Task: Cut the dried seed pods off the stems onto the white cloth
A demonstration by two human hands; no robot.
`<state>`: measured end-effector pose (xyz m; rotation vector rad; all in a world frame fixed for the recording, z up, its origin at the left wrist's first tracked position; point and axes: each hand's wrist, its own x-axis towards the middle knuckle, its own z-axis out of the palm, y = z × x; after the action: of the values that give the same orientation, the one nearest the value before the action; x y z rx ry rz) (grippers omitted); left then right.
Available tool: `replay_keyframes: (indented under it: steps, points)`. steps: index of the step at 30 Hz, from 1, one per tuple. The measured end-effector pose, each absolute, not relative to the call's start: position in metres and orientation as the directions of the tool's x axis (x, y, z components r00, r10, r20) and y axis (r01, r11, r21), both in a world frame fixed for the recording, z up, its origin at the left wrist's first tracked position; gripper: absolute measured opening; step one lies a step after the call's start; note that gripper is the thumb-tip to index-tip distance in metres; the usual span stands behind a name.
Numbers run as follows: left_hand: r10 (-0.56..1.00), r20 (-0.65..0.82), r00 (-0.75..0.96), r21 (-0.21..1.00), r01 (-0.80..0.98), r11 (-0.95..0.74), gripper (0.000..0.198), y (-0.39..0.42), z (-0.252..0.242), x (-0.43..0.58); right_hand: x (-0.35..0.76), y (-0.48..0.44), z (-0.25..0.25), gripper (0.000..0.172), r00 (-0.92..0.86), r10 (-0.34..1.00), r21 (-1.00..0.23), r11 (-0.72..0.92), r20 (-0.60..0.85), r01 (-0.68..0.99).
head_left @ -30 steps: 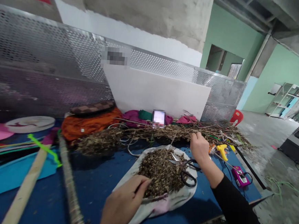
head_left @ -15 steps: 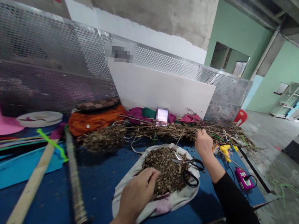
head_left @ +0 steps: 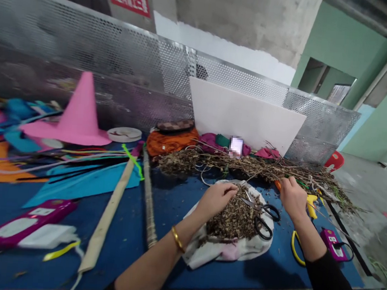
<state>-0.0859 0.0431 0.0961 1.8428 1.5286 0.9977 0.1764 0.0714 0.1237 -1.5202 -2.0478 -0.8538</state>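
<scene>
My left hand point(head_left: 216, 201), with a gold bangle at its wrist, hovers over the left edge of a heap of dry crumbled leaves point(head_left: 232, 222). Its thumb and fingers are pinched together; whatever they hold is hidden. The leaves lie on a white cloth point(head_left: 193, 259). On the heap's right side rest black-handled scissors point(head_left: 259, 207), blades apart. My right hand point(head_left: 293, 197) is closed in a pinch beside the front of a long pile of dry twigs point(head_left: 248, 166). What sits between its fingertips is too small to make out.
A yellow glue gun point(head_left: 312, 206), yellow-handled tool point(head_left: 295, 249) and purple power strip point(head_left: 332, 244) lie at right. Leftward are a wooden stick point(head_left: 109, 219), wrapped rod point(head_left: 149, 199), pink pointed hat point(head_left: 80, 113) and another purple power strip point(head_left: 37, 217). A white board point(head_left: 242, 115) stands behind.
The view has swung left, bringing the whole pink hat and left power strip into sight. My left hand has moved from the heap's near side to its upper left. My right hand remains by the twigs.
</scene>
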Motion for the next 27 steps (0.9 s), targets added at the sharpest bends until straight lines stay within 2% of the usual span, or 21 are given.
replay_keyframes:
  steps: [2, 4, 12, 14, 15, 18, 20, 23, 25, 26, 27]
  points:
    - [0.972, 0.213, 0.101, 0.730, 0.645, -0.227, 0.029, 0.044, 0.103, -0.084, 0.178, 0.068, 0.124, 0.025, -0.282, 0.671, 0.193, 0.205, 0.686, 0.959]
    - [0.973, 0.226, 0.050, 0.691, 0.696, -0.196, 0.031, 0.045, 0.105, -0.087, 0.181, 0.064, 0.124, 0.025, -0.303, 0.663, 0.200, 0.229, 0.684, 0.953]
    - [0.915, 0.322, -0.243, 0.533, 0.845, 0.037, 0.034, 0.070, 0.098, -0.103, 0.164, 0.028, 0.108, 0.021, -0.492, 0.636, 0.368, 0.330, 0.594, 0.870]
    - [0.904, 0.320, -0.283, 0.585, 0.810, 0.046, 0.033, 0.078, 0.098, -0.103, 0.156, 0.017, 0.103, 0.020, -0.536, 0.622, 0.391, 0.368, 0.571, 0.844]
    - [0.905, 0.300, -0.302, 0.649, 0.760, 0.039, 0.032, 0.082, 0.097, -0.102, 0.153, 0.013, 0.101, 0.020, -0.550, 0.618, 0.400, 0.379, 0.561, 0.834]
    - [0.926, 0.176, -0.334, 0.841, 0.540, 0.035, 0.032, 0.093, 0.095, -0.099, 0.148, 0.006, 0.097, 0.018, -0.561, 0.613, 0.420, 0.375, 0.556, 0.826]
    - [0.939, 0.108, -0.326, 0.887, 0.459, 0.057, 0.032, 0.096, 0.093, -0.098, 0.150, 0.006, 0.095, 0.019, -0.549, 0.605, 0.422, 0.354, 0.577, 0.834]
    - [0.935, 0.109, -0.338, 0.882, 0.467, 0.066, 0.031, 0.096, 0.093, -0.104, 0.159, 0.005, 0.094, 0.022, -0.528, 0.593, 0.416, 0.329, 0.608, 0.848]
    - [0.917, 0.163, -0.363, 0.846, 0.529, 0.059, 0.029, 0.091, 0.097, -0.114, 0.169, 0.004, 0.094, 0.022, -0.514, 0.598, 0.411, 0.313, 0.615, 0.856]
    - [0.908, 0.206, -0.364, 0.807, 0.588, 0.053, 0.028, 0.088, 0.099, -0.120, 0.175, 0.004, 0.095, 0.022, -0.507, 0.604, 0.404, 0.311, 0.615, 0.860]
    - [0.905, 0.268, -0.329, 0.715, 0.698, 0.042, 0.028, 0.085, 0.101, -0.125, 0.181, 0.004, 0.097, 0.022, -0.502, 0.612, 0.391, 0.318, 0.611, 0.864]
